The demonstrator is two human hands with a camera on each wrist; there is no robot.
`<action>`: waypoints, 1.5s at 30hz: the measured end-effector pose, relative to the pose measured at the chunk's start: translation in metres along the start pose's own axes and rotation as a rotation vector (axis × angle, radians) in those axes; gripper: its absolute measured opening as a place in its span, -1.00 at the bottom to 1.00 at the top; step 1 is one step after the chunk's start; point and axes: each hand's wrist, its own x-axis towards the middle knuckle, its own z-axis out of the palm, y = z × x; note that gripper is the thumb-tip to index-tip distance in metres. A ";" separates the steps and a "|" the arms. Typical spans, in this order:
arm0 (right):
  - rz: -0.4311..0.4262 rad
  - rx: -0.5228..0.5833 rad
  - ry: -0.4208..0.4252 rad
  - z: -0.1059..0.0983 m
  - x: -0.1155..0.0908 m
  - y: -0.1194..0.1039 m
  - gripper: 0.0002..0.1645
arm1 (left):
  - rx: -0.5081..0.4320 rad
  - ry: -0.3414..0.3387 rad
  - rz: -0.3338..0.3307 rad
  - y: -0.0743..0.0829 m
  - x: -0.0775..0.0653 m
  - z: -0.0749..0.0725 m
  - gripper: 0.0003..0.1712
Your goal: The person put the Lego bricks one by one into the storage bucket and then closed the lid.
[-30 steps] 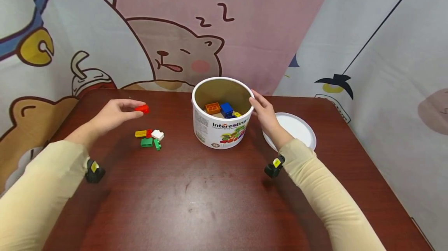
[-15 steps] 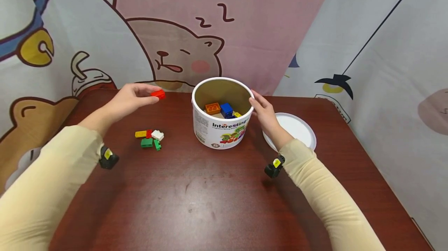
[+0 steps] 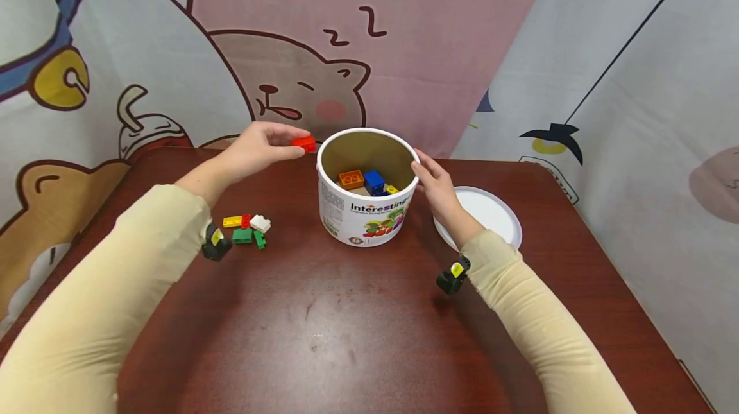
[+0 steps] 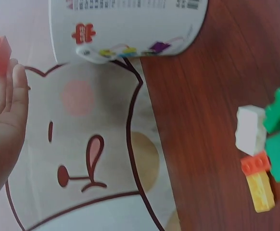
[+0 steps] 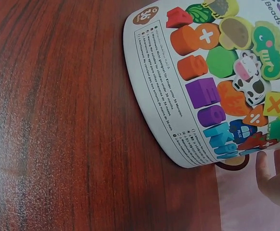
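**Pinching a red block beside a bucket marked "Interesting"**

Holds the red block between thumb and fingers of the left hand, closed down to the block's own width, in the air just left of the bucket's rim. Touches the right side of that rim with the right hand, with fingers loosely extended rather than clenched. Reads "Interesting" across the bucket's front, above printed fruit, with "Beads" legible on the line below in the right wrist view. Warns in small print, "Not suitable for children under 36 months", repeated in other languages, beside a round "36" mark. Contains an orange block, a blue block and something yellow. Stands on a brown table, near a white lid at right and, at left, a cluster of yellow, red, white and green blocks.
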 end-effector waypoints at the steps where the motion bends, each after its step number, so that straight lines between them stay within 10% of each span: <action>1: -0.001 -0.002 -0.001 0.000 0.000 0.000 -0.42 | -0.006 -0.005 0.011 0.002 0.003 0.002 -0.48; 28: -0.005 -0.038 0.006 -0.002 0.000 0.001 -0.42 | -0.008 -0.077 0.089 0.032 0.051 0.065 -0.57; 37: -0.012 -0.044 0.000 -0.001 0.002 0.002 -0.41 | -0.048 -0.017 0.108 0.027 0.041 0.046 -0.58; 45: -0.093 -0.005 -0.007 -0.004 -0.001 0.007 -0.35 | -0.028 0.091 0.045 -0.013 0.017 0.007 -0.56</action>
